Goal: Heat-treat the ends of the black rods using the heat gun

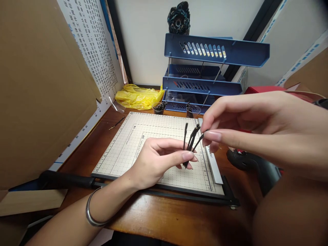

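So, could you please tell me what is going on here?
Someone's left hand pinches a bunch of thin black pieces above a paper cutter, while the right hand grips the end of one piece between thumb and finger. Beyond the cutter's far edge, two small clear cups hold dark pieces too.

Left fingers hold black strips; right fingers pinch one.

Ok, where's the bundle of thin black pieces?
Head view, just right of centre: the bundle of thin black pieces is in the left hand, above the paper cutter, with the right hand pinching one piece.
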### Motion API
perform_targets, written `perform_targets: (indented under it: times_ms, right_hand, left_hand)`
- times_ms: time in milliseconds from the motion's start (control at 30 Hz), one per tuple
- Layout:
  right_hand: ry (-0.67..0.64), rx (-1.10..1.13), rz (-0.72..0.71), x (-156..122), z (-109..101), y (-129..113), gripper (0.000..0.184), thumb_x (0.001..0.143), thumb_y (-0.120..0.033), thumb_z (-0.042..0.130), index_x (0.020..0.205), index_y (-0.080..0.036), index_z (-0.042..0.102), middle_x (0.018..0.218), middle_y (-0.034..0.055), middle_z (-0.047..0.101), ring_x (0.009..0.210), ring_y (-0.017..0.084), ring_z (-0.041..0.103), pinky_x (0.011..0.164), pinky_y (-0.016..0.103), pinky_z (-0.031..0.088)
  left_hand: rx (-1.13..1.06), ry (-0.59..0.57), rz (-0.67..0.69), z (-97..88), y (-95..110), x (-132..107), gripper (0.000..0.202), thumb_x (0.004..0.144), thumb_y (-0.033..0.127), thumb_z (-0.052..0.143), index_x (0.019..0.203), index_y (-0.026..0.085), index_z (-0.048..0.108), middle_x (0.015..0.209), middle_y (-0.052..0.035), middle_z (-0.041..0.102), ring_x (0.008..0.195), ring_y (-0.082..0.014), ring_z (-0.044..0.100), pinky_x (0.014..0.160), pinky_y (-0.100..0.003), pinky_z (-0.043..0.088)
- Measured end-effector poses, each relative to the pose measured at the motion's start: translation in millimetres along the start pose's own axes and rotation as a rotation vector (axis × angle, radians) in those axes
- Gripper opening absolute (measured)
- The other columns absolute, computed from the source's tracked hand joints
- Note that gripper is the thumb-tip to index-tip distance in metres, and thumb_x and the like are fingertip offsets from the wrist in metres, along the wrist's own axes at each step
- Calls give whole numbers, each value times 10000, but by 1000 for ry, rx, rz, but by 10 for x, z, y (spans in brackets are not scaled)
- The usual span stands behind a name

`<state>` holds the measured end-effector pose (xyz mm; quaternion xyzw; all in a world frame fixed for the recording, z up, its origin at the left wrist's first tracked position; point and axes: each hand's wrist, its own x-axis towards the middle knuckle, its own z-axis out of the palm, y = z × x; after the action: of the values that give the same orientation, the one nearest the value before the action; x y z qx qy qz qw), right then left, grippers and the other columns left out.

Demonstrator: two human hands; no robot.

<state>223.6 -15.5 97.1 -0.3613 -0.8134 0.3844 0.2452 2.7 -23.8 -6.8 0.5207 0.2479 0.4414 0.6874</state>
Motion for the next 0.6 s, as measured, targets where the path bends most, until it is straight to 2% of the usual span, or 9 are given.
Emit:
perform_targets:
  times_ms: [233,400,467,600]
  right_hand:
    - [47,-51,65,21,28,60,86,904,-324,720,973,-278,743,797,-13,729,597,131,637,483,228,489]
    - [89,-117,95,34,41,86,264,884,-478,708,964,-231,754,791,42,723,592,156,616,493,275,474]
    - [85,-140,121,28,33,75,285,866,-491,718,961,-225,758,756,46,707,587,165,608,482,282,456]
    - [40,-170,183,8,10,23,208,861,-426,745,948,-238,766,738,32,695,607,168,614,504,278,461]
  left_hand:
    - [-37,12,-6,12,-5,-8,30,851,178,829,842,152,818,758,-25,774,655,-96,719,637,-153,573]
    - [-5,28,-19,26,9,-11,42,838,183,834,824,147,818,734,-34,765,646,-101,705,636,-161,563]
    - [13,36,-20,32,19,-7,53,830,186,837,810,140,820,720,-42,760,643,-108,697,633,-168,559]
    - [34,31,-16,31,30,-3,59,830,184,834,799,135,824,712,-49,756,642,-109,692,631,-168,555]
